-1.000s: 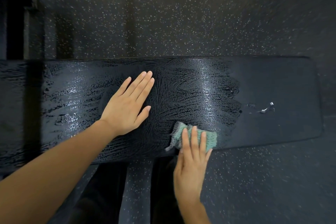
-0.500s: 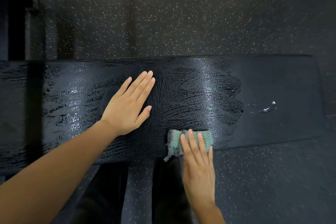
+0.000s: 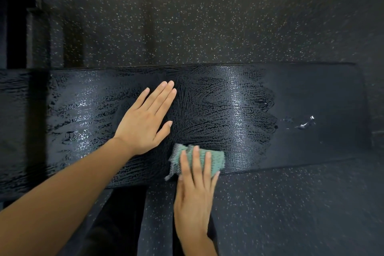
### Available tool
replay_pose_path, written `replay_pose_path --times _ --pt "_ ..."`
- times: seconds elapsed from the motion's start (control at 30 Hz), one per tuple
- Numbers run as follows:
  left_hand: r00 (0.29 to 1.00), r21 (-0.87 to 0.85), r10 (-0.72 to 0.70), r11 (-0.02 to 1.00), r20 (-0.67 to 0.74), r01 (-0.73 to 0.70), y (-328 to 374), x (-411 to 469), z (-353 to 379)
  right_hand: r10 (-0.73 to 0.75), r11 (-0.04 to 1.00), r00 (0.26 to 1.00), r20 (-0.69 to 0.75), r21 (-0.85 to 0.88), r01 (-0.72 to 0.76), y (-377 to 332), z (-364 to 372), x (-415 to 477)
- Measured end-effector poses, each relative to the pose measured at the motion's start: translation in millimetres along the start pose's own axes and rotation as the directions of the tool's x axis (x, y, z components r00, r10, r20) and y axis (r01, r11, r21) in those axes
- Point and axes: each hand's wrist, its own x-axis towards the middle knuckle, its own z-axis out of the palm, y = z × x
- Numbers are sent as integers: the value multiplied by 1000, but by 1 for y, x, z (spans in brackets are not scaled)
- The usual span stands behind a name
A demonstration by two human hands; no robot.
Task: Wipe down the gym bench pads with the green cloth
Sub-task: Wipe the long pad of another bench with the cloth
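speckled dark rubber flooring fills the head view, above and below a long black bench pad that runs across the frame from the left edge to a rounded right end. wet wiping streaks gleam over the middle and left of the pad, while its right end is matt, with a small white fleck of liquid lying on that dry part. left hand: flat on the pad near its middle, palm down, fingers straight and close together, thumb spread to the side, holding nothing. right hand: reaching up from below the pad's near edge, its straight fingers laid over the green cloth and pressing it down; whether the thumb hooks under the cloth cannot be told. the cloth is bunched into a small wad on the near edge of the pad, just right of the left hand's wrist, with a frayed grey-white corner hanging off toward the left. dark frame parts show beneath the pad's near edge, left of the right forearm.
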Motion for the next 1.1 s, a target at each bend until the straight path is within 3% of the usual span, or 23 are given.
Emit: replay_pose_path --times 0.2,0.4,0.5,0.7,1.1 --pt "1000 1 -5 1000 6 5 -1 0 -1 -138 985 986 88 -87 146 40 -21 5" --pt "1000 -12 -1 1000 6 1 -1 0 -1 119 987 993 -18 -104 -121 80 -37 33" --pt "1000 -15 -6 1000 9 6 0 0 -1 172 983 984 -49 -61 -175 70 -32 34" --pt "1000 -5 -6 1000 5 6 0 0 -1 -59 981 992 108 -180 78 30 -13 15" --pt "1000 1 -10 1000 -3 10 1 0 -2 -117 976 987 106 -171 134 27 -27 118"
